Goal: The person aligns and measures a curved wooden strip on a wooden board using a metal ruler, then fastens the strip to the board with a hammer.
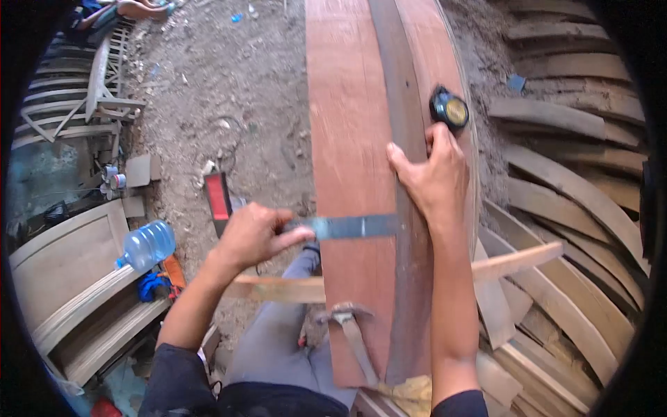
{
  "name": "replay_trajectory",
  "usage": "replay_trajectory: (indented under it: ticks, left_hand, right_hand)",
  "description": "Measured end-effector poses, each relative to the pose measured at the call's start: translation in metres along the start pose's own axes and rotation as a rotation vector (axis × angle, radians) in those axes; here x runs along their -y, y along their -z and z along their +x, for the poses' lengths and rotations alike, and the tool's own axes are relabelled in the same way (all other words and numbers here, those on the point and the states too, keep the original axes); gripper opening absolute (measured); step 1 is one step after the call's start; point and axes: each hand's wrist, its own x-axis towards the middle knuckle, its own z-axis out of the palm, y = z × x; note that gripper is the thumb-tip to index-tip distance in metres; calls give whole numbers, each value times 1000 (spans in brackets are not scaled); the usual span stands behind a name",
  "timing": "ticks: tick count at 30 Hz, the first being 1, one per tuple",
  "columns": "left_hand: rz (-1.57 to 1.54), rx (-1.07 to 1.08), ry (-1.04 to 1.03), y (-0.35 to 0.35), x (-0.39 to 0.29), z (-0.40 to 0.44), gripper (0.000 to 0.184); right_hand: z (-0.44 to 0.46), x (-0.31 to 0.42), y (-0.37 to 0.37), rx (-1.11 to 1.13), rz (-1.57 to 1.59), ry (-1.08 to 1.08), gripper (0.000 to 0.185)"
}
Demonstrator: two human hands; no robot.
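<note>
A long reddish plywood panel (347,139) runs away from me, with a dark wooden strip (399,90) lengthwise on it. My left hand (260,233) is closed around one end of a flat grey metal blade (354,227), which lies across the panel to the strip and is smeared by motion. My right hand (438,170) spans the strip, thumb at its left edge and fingers curled at its right. Just beyond those fingers sits a black and yellow tape measure (450,110). A tool with a wooden handle (356,340) and wide metal head rests on the panel's near end.
A wooden crosspiece (278,288) passes beneath the panel. Curved boards (556,118) lie stacked at right. At left are a blue water jug (149,245), a wooden bench frame (101,76) and a red and black object (217,197) on the dirt ground. Another person's limb (142,9) shows top left.
</note>
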Motion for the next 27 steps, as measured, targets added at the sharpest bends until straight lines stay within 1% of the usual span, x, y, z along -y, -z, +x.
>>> replay_trajectory:
  ticks: [2,10,13,25,27]
  left_hand:
    - [58,-6,0,0,0,1,61]
    - [52,-50,-4,-1,-4,-3,60]
    - [33,-53,34,-3,-6,-5,61]
    - [44,-74,8,-2,-11,-4,66]
    - [77,-51,22,-1,-12,-3,63]
  right_hand:
    - [0,-6,-3,21,-40,23,57]
    - [3,-3,4,49,-35,31,58]
    - [2,-3,3,37,-37,37,57]
    - [2,-6,0,28,-50,43,59]
    - [1,-6,0,35,-43,40,59]
